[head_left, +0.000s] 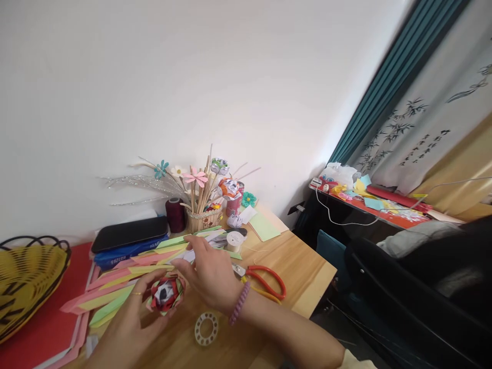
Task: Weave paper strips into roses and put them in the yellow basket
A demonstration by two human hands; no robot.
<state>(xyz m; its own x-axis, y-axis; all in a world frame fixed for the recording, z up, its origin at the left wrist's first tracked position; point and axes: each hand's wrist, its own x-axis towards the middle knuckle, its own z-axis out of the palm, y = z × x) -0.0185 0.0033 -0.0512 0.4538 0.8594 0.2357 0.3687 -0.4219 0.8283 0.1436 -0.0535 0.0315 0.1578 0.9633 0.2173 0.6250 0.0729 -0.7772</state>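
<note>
A folded paper flower (166, 294) in red, green and white sits in my left hand (140, 312), whose fingers and thumb curl round its sides. My right hand (209, 271), with a purple coiled band at the wrist, hovers just right of the flower over the wooden table. Its thumb and index finger are apart, with nothing visible between them; the other fingers are mostly hidden. Folded paper strips (126, 271) in pink, yellow and green lie behind both hands. A white ring with holes (206, 329) rests below my right hand.
Red-handled scissors (269, 279) lie right of my right hand, near a white thread spool (234, 241). Behind stand a flower basket (203, 221) and a dark red spool (176, 215). A yellow basket (34, 271) is at the left; a black chair (384, 287) at the right.
</note>
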